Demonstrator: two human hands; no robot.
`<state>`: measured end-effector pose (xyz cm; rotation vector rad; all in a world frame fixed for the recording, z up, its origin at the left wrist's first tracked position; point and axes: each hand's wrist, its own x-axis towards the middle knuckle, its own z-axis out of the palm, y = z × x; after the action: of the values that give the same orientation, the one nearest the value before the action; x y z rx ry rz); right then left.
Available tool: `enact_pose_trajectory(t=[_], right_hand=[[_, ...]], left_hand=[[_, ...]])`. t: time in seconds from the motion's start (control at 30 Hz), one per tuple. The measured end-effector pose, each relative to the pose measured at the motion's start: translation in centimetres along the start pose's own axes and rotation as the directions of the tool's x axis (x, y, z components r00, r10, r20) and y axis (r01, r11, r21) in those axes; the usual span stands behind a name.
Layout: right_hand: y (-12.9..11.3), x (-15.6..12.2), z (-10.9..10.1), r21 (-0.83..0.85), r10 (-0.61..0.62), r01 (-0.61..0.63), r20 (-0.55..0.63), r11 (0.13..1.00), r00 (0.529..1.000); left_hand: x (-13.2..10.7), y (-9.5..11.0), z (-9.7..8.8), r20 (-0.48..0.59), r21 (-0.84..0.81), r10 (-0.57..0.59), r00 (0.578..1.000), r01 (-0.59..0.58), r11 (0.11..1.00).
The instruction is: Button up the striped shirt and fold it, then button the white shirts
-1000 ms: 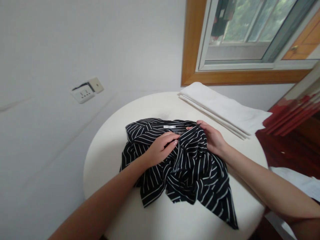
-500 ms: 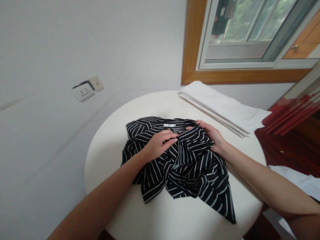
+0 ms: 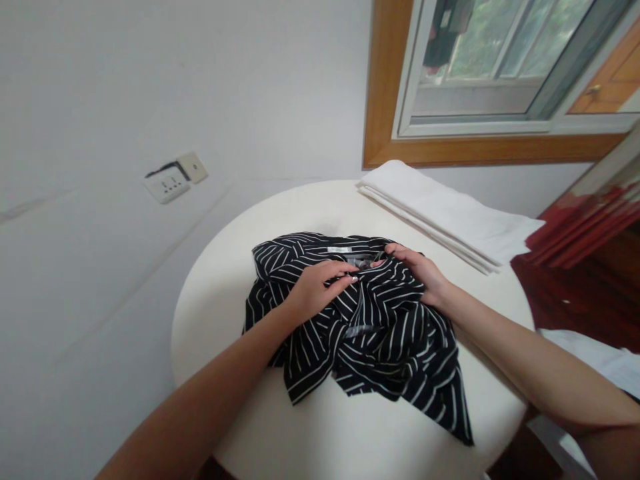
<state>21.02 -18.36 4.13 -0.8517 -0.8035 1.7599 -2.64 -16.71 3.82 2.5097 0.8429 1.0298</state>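
White wall (image 3: 100, 100) fills the left of my view, and on it I see a socket (image 3: 167, 185) with a smaller cream plate (image 3: 192, 167) touching its upper right corner. Next comes the round, pale table (image 3: 210, 320), which stands close to the wall. The black shirt (image 3: 400, 333) with white stripes lies rumpled on the middle of the tabletop, its neckline toward the wall and its loose ends spread toward me.

My left hand (image 3: 320, 287) lies over the shirt just left of its middle, thumb and fingers nearly together, pinching the front edge of the neck opening. Just beyond those fingers, a small white label (image 3: 339, 250) shows inside the back of the collar. My right hand (image 3: 423, 270) is curled around the shirt's right side, holding cloth at the neckline, with a fingertip showing inside the opening.

Behind that hand, a folded white cloth (image 3: 445, 210) rests on the table's far right, its end reaching past the edge. Above it is a window (image 3: 500, 40) in a wooden frame (image 3: 379, 87). Farthest right, a red and pale curtain (image 3: 590, 220) hangs over a dark reddish floor (image 3: 575, 300).
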Motion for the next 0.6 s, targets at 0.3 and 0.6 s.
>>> enact_pose_trajectory(t=[0.3,0.6], right_hand=[[0.16,-0.03,-0.07,-0.026,0.018,-0.017,0.052,1.000,0.998],[0.46,0.13,-0.53,-0.146,-0.030,0.039,0.063,0.989,0.998]], left_hand=[[-0.21,0.28,0.27,-0.044,0.042,-0.018,0.999,0.020,0.999],[0.02,0.84,-0.04,-0.106,0.101,-0.016,0.994,0.027,0.994]])
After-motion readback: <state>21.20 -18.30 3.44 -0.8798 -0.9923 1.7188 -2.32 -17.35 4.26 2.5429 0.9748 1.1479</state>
